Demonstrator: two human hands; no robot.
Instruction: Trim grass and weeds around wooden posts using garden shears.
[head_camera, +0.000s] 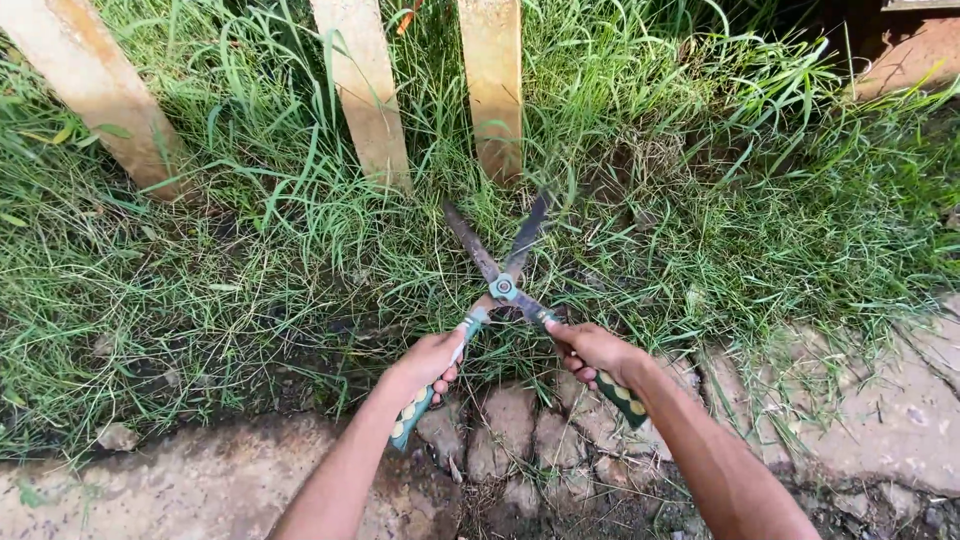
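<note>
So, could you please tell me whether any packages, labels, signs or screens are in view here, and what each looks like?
None in view: no package, label, sign or screen.
Nearest to a marking: yellow oval patches on the green grips of the garden shears, one grip in the left hand, the other in the right hand.

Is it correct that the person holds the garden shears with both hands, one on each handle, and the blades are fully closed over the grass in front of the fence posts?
Not quite. In the head view the garden shears are held by the left hand and the right hand, one on each handle, but the blades are open in a V over the grass, in front of the fence posts.
</note>
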